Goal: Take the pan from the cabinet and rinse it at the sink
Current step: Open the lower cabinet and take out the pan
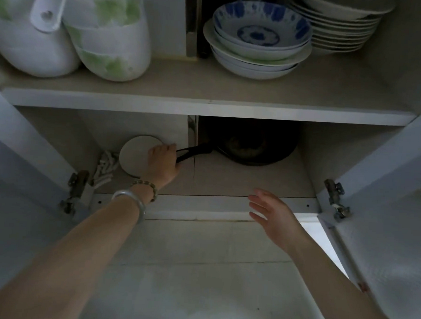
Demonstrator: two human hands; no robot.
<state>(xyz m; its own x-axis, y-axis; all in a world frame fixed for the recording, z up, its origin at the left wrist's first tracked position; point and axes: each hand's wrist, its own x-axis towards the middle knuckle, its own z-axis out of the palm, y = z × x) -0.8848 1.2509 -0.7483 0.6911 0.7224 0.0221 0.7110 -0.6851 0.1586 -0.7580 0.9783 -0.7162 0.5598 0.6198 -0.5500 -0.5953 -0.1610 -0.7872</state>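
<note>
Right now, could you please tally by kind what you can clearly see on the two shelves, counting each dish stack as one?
Pots: 2
Dish stacks: 2
Pan: 1
White disc: 1
Braided mat: 1
Total: 7

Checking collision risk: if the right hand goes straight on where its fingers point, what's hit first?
Probably the dark round pan's black handle, where the left hand grips it; nothing nearer shows, but depth is unclear.
</note>
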